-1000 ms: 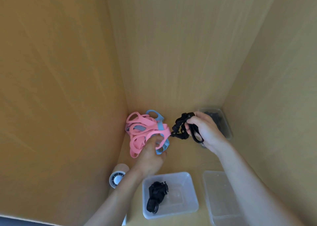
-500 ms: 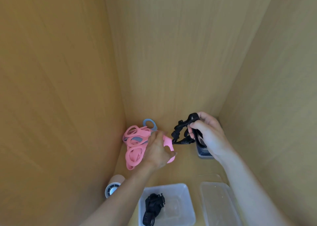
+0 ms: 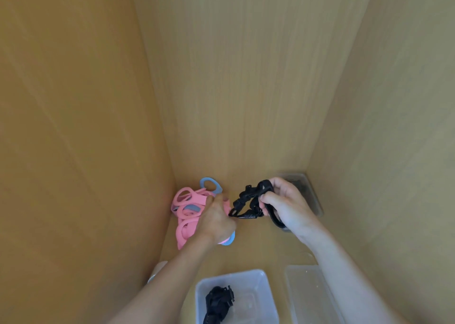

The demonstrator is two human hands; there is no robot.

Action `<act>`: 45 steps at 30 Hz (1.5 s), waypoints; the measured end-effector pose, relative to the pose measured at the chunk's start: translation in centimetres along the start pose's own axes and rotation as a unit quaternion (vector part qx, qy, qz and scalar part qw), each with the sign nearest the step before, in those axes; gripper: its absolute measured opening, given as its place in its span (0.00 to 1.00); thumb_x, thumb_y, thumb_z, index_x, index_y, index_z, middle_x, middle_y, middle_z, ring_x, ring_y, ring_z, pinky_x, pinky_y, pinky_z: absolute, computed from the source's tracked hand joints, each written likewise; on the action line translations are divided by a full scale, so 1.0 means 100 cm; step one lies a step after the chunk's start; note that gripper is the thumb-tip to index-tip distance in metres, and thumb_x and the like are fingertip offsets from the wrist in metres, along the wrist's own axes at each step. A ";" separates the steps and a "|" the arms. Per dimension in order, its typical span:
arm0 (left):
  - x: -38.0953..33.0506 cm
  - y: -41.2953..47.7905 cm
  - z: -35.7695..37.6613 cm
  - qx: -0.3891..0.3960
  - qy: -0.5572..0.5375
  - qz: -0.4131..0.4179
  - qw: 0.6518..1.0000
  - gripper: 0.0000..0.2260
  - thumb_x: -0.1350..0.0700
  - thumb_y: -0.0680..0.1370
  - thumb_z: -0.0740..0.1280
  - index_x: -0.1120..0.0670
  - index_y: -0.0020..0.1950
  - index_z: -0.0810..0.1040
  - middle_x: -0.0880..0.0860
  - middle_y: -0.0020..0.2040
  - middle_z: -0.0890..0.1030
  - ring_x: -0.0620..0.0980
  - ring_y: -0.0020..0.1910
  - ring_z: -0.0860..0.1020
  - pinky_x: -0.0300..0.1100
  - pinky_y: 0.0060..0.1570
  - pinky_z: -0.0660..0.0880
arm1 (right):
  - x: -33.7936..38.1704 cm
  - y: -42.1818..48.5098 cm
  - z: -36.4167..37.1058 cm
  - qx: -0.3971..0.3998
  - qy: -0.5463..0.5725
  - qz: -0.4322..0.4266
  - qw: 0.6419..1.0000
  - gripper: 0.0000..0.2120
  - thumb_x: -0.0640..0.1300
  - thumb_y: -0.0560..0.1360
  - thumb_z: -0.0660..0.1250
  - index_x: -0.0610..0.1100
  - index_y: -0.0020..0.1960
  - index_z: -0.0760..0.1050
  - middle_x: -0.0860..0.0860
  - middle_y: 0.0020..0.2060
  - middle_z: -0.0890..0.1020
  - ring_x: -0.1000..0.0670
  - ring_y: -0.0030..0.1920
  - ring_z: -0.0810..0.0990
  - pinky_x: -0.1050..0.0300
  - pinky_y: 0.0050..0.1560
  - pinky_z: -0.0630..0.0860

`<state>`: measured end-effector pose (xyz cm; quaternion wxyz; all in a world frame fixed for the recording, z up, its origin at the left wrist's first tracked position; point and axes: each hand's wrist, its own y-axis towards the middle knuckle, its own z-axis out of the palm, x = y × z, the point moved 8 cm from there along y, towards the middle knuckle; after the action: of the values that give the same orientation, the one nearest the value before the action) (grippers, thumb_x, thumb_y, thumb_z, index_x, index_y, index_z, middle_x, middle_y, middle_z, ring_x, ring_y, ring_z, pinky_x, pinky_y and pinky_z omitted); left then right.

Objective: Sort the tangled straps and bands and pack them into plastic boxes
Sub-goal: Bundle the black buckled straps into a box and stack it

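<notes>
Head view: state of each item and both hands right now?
band pile, pink and blue, heaped in the corner.
black strap, lifted, tangled, one end at the band pile.
right hand, grips the black strap.
left hand, curled on the band pile.
near box, open, holds a black bundle.
right box, open, looks empty.

6 o'clock: clear box (image 3: pixel 264 291), second box (image 3: pixel 302 296) cut by bottom edge; second partly under right forearm. 4 o'clock: far box (image 3: pixel 310 192) half behind right hand (image 3: pixel 288 205) and its black strap (image 3: pixel 251 195). Left hand (image 3: pixel 216 220): grip on pink bands (image 3: pixel 187 198) hidden.
</notes>
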<state>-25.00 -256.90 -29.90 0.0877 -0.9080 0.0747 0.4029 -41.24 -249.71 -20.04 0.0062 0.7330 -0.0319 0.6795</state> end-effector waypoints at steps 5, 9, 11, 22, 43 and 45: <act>0.003 0.003 -0.011 0.010 -0.007 -0.023 1.000 0.23 0.55 0.73 0.70 0.47 0.67 0.71 0.45 0.52 0.79 0.50 0.50 0.80 0.43 0.49 0.76 | -0.002 0.001 0.002 0.010 -0.021 0.015 1.000 0.04 0.34 0.74 0.64 0.41 0.44 0.71 0.48 0.33 0.78 0.49 0.33 0.74 0.50 0.43 0.70; 0.009 0.001 -0.016 0.011 0.008 -0.034 0.999 0.21 0.57 0.72 0.69 0.47 0.65 0.74 0.50 0.51 0.81 0.51 0.46 0.81 0.42 0.41 0.77 | 0.006 -0.003 0.000 0.013 -0.019 0.011 1.000 0.03 0.40 0.70 0.65 0.43 0.42 0.72 0.48 0.34 0.79 0.49 0.33 0.75 0.50 0.43 0.70; 0.010 0.000 -0.016 0.014 0.055 -0.025 0.998 0.22 0.58 0.73 0.69 0.49 0.66 0.75 0.52 0.59 0.77 0.53 0.54 0.78 0.44 0.47 0.77 | 0.012 -0.004 -0.003 0.013 -0.006 0.003 1.000 0.04 0.41 0.69 0.66 0.42 0.42 0.73 0.46 0.35 0.79 0.48 0.34 0.75 0.48 0.43 0.70; -0.029 -0.036 0.022 0.102 -0.425 -0.141 0.888 0.18 0.67 0.79 0.50 0.58 0.56 0.77 0.62 0.57 0.78 0.61 0.44 0.84 0.52 0.49 0.81 | 0.051 0.000 -0.013 -0.006 0.122 -0.070 0.990 0.05 0.38 0.69 0.64 0.39 0.44 0.71 0.42 0.34 0.77 0.47 0.32 0.73 0.58 0.35 0.72; -0.049 -0.028 -0.011 0.094 -0.515 -0.079 0.848 0.10 0.71 0.80 0.62 0.64 0.51 0.83 0.63 0.46 0.85 0.56 0.46 0.85 0.41 0.46 0.82 | -0.016 -0.010 -0.014 -0.051 -0.207 -0.062 0.975 0.17 0.54 0.73 0.71 0.62 0.59 0.70 0.65 0.46 0.78 0.60 0.48 0.78 0.66 0.45 0.70; -0.054 -0.030 -0.013 0.098 -0.515 -0.071 0.849 0.10 0.70 0.80 0.63 0.64 0.52 0.83 0.63 0.47 0.85 0.55 0.45 0.85 0.41 0.46 0.82 | -0.018 -0.013 -0.002 -0.031 -0.235 -0.073 0.969 0.17 0.61 0.69 0.71 0.62 0.56 0.73 0.66 0.49 0.74 0.61 0.50 0.77 0.65 0.47 0.71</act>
<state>-27.06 -253.93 -24.73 0.2304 -0.5601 -0.0067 0.7957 -41.52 -248.32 -21.77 0.0708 0.8720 0.0003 0.4844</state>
